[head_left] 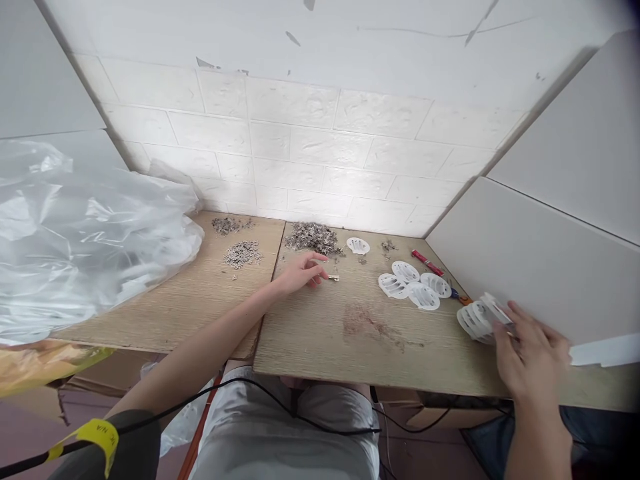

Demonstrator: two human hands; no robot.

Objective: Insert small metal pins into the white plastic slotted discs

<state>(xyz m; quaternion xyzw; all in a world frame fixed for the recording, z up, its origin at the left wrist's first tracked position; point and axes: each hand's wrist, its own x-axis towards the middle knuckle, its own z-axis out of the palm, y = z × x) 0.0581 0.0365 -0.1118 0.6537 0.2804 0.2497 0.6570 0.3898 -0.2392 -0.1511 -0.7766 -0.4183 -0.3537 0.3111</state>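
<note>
My left hand point(303, 272) rests on the table with thumb and index finger apart, the other fingers curled. Just beyond its fingertips lies a small gold-coloured metal piece point(334, 278), touching or nearly touching them. On the right, my right hand point(533, 350), slightly blurred, is closed on the edge of a stack of white oval slotted pieces point(477, 321). Several similar white oval pieces point(424, 295) lie overlapping between the hands. One more white oval piece point(358, 246) sits apart near the wall.
Small metal parts form a large pile point(313, 238) and smaller piles point(243, 254) along the back. A red tube point(427, 262) and an orange-and-blue tool point(463, 297) lie at right. A clear plastic bag point(95, 233) covers the left end. A black cable point(270, 400) crosses my lap.
</note>
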